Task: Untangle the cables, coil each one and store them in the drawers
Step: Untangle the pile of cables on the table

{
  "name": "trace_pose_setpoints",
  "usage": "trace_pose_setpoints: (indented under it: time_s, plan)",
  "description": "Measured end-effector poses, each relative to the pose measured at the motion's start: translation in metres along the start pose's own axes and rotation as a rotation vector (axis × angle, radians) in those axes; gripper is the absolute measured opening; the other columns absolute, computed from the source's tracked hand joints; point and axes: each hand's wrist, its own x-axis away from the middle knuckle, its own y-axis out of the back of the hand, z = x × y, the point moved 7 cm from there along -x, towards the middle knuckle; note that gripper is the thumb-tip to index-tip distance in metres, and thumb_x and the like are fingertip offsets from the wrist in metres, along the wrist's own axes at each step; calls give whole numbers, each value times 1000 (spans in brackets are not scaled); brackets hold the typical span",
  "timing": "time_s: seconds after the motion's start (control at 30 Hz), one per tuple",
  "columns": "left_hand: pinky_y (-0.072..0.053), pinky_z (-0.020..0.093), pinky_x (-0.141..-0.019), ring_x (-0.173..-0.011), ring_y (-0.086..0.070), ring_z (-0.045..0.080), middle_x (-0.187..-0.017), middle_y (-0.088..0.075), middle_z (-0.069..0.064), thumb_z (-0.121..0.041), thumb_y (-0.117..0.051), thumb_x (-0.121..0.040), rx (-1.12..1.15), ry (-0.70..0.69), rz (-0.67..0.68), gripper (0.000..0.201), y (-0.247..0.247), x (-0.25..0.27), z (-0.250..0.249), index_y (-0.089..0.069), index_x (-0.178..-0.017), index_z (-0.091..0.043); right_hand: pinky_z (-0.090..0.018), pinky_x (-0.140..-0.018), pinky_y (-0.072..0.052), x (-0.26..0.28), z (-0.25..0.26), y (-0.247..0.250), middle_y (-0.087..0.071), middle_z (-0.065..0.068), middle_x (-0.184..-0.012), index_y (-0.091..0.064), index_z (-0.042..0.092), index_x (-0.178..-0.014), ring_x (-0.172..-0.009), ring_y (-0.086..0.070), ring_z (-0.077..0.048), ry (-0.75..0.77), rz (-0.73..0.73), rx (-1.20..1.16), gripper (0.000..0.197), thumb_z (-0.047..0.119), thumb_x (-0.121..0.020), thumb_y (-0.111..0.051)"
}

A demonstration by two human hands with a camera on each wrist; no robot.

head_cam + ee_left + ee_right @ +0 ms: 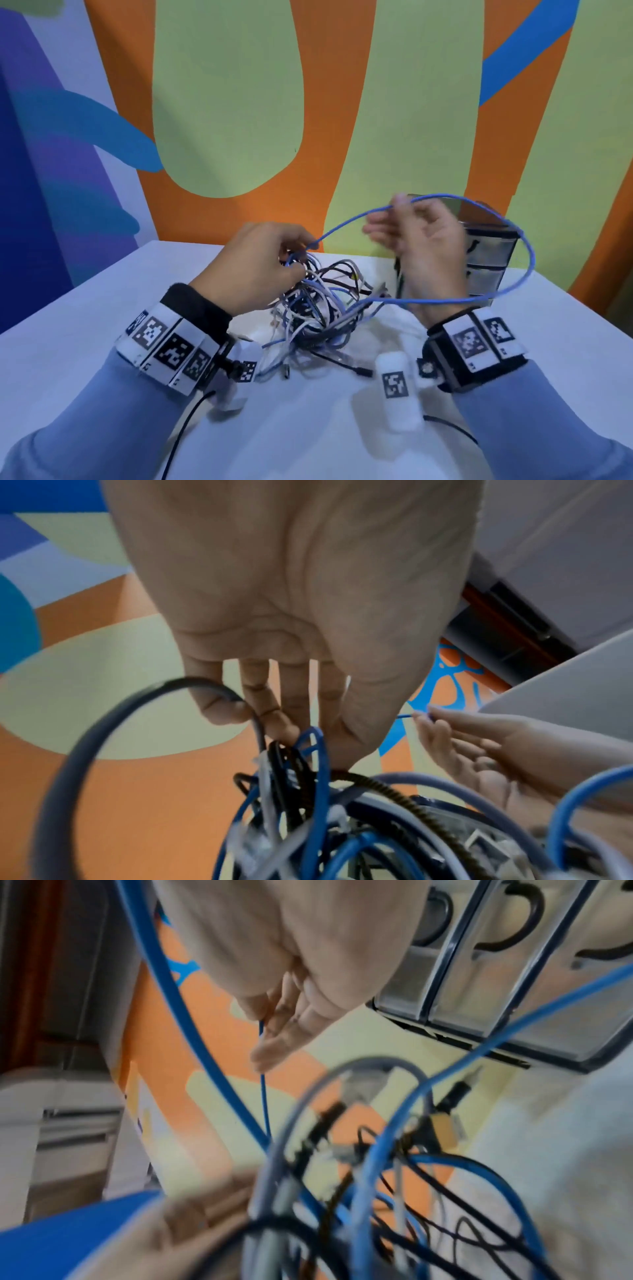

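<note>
A tangle of blue, white, grey and black cables (322,308) lies mid-table. My left hand (294,260) grips the top of the tangle, fingers curled round several strands (301,739). Raised to the right of it, my right hand (390,212) pinches a thin blue cable (527,246) between thumb and fingers (263,1039). That blue cable arcs from the left hand up through the right hand, swings wide to the right and drops back into the tangle. A small drawer unit (489,260) with dark handles (503,934) stands behind the right hand, its drawers closed.
The white table (85,325) ends at a painted wall just behind the tangle and has its right edge close to the drawer unit. Black leads (185,428) trail from my wrist bands across the near table. Loose plugs (363,371) stick out of the tangle toward me.
</note>
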Motion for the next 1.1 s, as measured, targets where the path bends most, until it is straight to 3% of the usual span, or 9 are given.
trace_pose_setpoints:
  time_s: [0.1, 0.2, 0.27, 0.43, 0.6, 0.73, 0.9, 1.0, 1.1]
  plan:
    - [-42, 28, -63, -66, -59, 4, -61, -66, -22, -29, -78, -92, -62, 111, 33, 7, 2, -2, 18, -82, -86, -28, -24, -68, -58, -9, 23, 18, -76, -12, -77, -56, 8, -96, -70, -75, -24, 130, -138, -197, 16, 16, -109, -53]
    - [-49, 32, -71, -62, -58, 5, -58, -65, -23, -39, -73, -98, -183, 115, 53, 18, -1, -2, 23, -79, -83, -30, -24, -70, -58, -7, 32, 16, -76, -12, -79, -58, 8, -98, -73, -75, -23, 118, -124, -280, 14, 16, -109, -53]
    - [-53, 40, -79, -70, -62, 15, -66, -68, -13, -40, -65, -103, -229, 106, 16, 19, -1, -3, 25, -72, -87, -31, -26, -74, -59, -3, 29, 2, -77, -15, -90, -63, 9, -103, -83, -75, -25, 11, 21, -275, 9, 12, -107, -55]
    - [-55, 41, -66, -62, -67, 17, -67, -74, -8, -35, -47, -112, 86, 89, -148, 14, 9, -5, 16, -51, -99, -31, -33, -84, -60, 21, -13, -33, -76, -15, -117, -67, 8, -129, -109, -73, -27, -199, 460, 157, 33, 0, -98, -66]
    - [-48, 35, -53, -45, -54, 30, -68, -74, 5, -38, -45, -114, 392, -11, -200, 16, 18, 3, -14, -49, -106, -25, -20, -78, -51, 45, -34, -55, -77, 3, -92, -78, 23, -109, -79, -63, -10, -187, 691, 441, 14, 16, -99, -72]
    - [-36, 26, -43, -38, -37, 24, -73, -74, 18, -33, -49, -112, 718, -18, -199, 19, 18, 3, -26, -49, -106, -16, -27, -71, -45, 43, -34, -56, -70, 1, -79, -80, 16, -95, -67, -49, -11, -101, 629, 469, 5, 19, -96, -76]
    - [-39, 31, -51, -43, -45, 25, -80, -75, 21, -35, -55, -110, 762, 30, -227, 18, 15, 0, -16, -52, -102, -20, -11, -73, -47, 42, -28, -56, -71, 10, -80, -75, 12, -91, -72, -62, -2, -23, 564, 454, 9, 8, -98, -72]
    - [-47, 37, -62, -57, -55, 24, -88, -77, 15, -23, -74, -100, 691, 37, -176, 18, 11, -2, -13, -59, -103, -14, -15, -58, -48, 39, -39, -52, -75, 7, -80, -65, 17, -97, -76, -69, -5, -150, 477, 377, 10, 15, -106, -60]
    - [-51, 25, -64, -65, -63, 13, -99, -76, 0, -12, -84, -89, 531, -1, -34, 24, 3, 0, -15, -67, -104, -16, -26, -44, -50, 33, -41, -42, -74, -2, -75, -52, 16, -103, -69, -71, -17, -278, 310, 185, 8, 17, -111, -49]
